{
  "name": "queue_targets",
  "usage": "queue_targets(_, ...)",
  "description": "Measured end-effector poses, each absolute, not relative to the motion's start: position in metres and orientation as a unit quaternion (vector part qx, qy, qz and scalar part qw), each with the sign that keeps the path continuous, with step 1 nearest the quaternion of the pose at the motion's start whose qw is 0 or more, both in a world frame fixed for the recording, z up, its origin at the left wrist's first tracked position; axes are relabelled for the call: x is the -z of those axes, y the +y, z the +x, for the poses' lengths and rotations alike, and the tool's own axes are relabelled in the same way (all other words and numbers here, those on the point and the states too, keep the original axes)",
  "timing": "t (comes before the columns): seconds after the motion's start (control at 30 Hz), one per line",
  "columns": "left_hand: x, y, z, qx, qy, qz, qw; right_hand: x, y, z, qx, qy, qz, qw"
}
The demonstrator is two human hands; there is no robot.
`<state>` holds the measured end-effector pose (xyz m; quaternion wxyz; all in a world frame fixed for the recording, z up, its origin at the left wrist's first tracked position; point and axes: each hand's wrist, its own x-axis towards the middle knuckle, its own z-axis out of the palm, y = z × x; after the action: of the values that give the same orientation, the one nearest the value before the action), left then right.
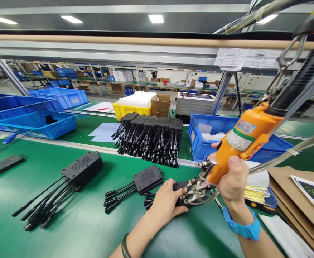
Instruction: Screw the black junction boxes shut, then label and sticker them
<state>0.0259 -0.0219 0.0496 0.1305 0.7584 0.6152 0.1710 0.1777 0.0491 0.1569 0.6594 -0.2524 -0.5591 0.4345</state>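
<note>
My right hand [233, 179] is wrapped round an orange electric screwdriver [238, 138], tilted with its tip end down over a black controller box [182, 185]. The tip is hidden behind thin tubes and a metal fitting. My left hand [167, 200] grips that box at its left end, on the green table, fingers on the far side and thumb on the near side. Just left of it lies another black box [147, 179] with short cables. Further left is a stack of such boxes [83, 168], cables pointing toward me.
Rows of stacked black boxes [157, 123] stand at the back, cables hanging forward. Blue bins [197, 143] flank them, with a yellow bin [116, 111] behind. Cardboard sheets [283, 182] lie at the right. A single black cover [3, 166] lies far left. Cables hang from above right.
</note>
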Motion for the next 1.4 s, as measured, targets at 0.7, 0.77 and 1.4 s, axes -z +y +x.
queue_targets(0.7, -0.063, -0.028, 0.025, -0.104, 0.622, 0.761, 0.152, -0.221, 0.044, 0.162, -0.39, -0.532, -0.205, 0.723)
queue_targets(0.77, -0.064, -0.028, 0.025, -0.081, 0.628, 0.758, 0.157, -0.22, 0.052, 0.151, -0.393, -0.538, -0.19, 0.721)
queue_targets(1.4, -0.066, -0.025, 0.029, -0.053, 0.648, 0.744, 0.152, -0.159, 0.073, 0.108, -0.457, -0.594, -0.205, 0.63)
